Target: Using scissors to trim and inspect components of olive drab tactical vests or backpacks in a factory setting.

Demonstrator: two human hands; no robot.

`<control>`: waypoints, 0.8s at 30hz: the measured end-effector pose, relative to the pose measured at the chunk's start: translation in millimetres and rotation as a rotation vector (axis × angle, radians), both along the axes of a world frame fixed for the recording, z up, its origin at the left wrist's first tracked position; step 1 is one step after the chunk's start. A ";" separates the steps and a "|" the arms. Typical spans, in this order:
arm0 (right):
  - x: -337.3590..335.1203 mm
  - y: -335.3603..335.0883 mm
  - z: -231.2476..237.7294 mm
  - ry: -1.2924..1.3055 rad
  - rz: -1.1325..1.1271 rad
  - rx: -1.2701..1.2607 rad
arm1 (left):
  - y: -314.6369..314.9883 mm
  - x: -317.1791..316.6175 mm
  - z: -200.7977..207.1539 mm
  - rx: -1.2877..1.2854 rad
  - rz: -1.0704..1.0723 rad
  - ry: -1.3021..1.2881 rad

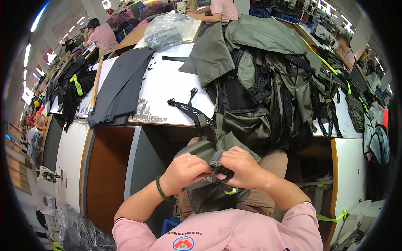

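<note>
An olive-green bag lies across my lap, its upper part reaching toward the table edge. Just above it my left hand is closed, fingers curled over a grey flat piece with a small round light spot. My right hand is also closed, its fingers gripping a black edge of the bag close beside the left fingertips. A yellow-green tab shows below the right hand. Exactly how the grey piece and the black edge meet is hidden by my fingers.
Olive-green bags with black mesh straps pile up on the white table. Left of them lie dark grey sheets, a wooden strip and black bags. Clear plastic sits behind. Several people work farther off.
</note>
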State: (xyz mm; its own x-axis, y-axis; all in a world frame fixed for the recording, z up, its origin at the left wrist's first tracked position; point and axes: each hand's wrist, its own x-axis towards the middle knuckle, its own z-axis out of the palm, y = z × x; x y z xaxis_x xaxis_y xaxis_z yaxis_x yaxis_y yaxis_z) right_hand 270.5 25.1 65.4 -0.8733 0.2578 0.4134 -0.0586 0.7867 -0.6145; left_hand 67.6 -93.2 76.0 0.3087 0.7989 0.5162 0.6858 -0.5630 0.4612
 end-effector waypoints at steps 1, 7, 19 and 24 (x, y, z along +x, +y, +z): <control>-1.7 0.8 -4.4 0.004 0.038 -0.067 | -0.2 -3.6 0.7 -0.099 -0.030 -0.030; 0.1 4.5 -8.0 -0.174 0.004 -0.859 | 10.8 -28.7 -2.3 -0.394 -0.128 -0.278; 44.7 32.8 -16.8 -0.272 -0.197 -0.354 | -1.3 -25.9 -32.8 -1.139 -0.019 -1.184; 63.9 32.7 -2.9 -0.323 -0.263 0.136 | -0.5 -21.2 -32.9 -1.144 0.010 -1.175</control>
